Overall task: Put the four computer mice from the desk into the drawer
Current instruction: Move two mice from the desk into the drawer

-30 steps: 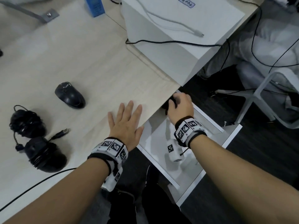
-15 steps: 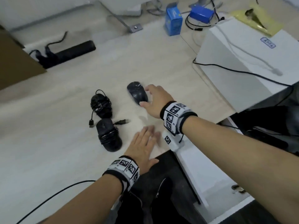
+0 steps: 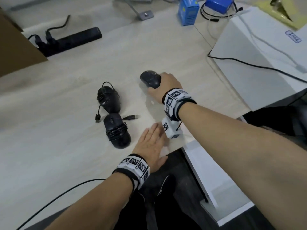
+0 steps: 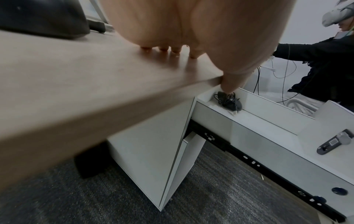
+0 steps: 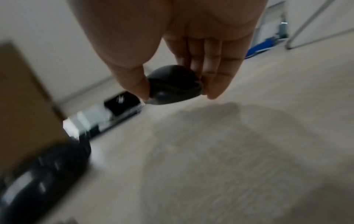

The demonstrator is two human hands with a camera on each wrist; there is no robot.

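On the light wooden desk (image 3: 166, 52), my right hand (image 3: 166, 83) grips a cordless black mouse (image 3: 150, 78). The right wrist view shows my thumb and fingers pinching its sides (image 5: 172, 86). Two more black mice with cables wound round them lie to the left, one farther (image 3: 108, 100) and one nearer (image 3: 117, 130). My left hand (image 3: 149, 143) lies flat on the desk by its front edge, holding nothing. In the left wrist view a fourth cable-wrapped mouse (image 4: 229, 101) lies in the back corner of the open white drawer (image 4: 268, 119).
A black power strip (image 3: 71, 40) and a brown cardboard box (image 3: 15, 47) are at the back left. A blue carton (image 3: 188, 11) stands at the back and a white box (image 3: 257, 52) at the right. A black cable (image 3: 58, 195) crosses the desk front. Another person (image 4: 325, 60) sits beyond the drawer.
My right hand left the drawer, crossed back over the desk and closed on the cordless mouse. My left hand stayed flat on the desk.
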